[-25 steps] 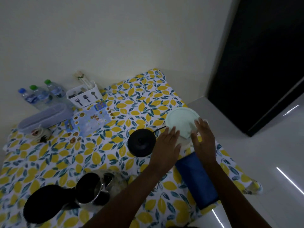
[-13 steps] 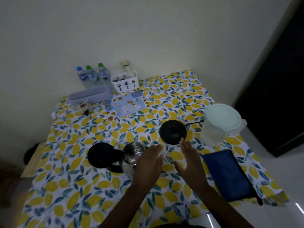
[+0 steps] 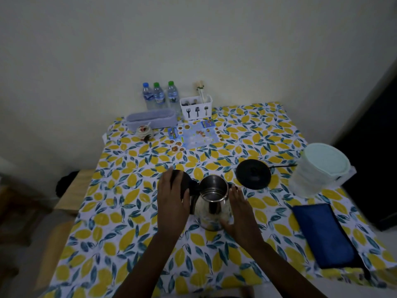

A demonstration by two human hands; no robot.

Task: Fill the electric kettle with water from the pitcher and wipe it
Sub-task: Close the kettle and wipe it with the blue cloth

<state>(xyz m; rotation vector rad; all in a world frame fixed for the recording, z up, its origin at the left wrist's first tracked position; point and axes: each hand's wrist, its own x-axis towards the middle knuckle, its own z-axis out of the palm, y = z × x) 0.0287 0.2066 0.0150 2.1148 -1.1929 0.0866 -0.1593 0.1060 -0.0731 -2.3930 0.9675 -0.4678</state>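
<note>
Hands cup the steel kettle (image 3: 211,203) at the centre of the frame: the left hand (image 3: 173,202) lies flat against its handle side, beside the flipped-open black lid (image 3: 182,179), and the right hand (image 3: 241,214) presses its lower right wall, fingers spread. Right of it sits the black kettle base (image 3: 253,177). Further right stands the white pitcher (image 3: 318,171), lid on, above a folded blue cloth (image 3: 324,235) on the lemon-print table (image 3: 129,211).

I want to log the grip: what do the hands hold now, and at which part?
Both hands are on the kettle: the left hand over its black lid and handle side, the right hand against the steel body. A firm grasp cannot be told.
</note>
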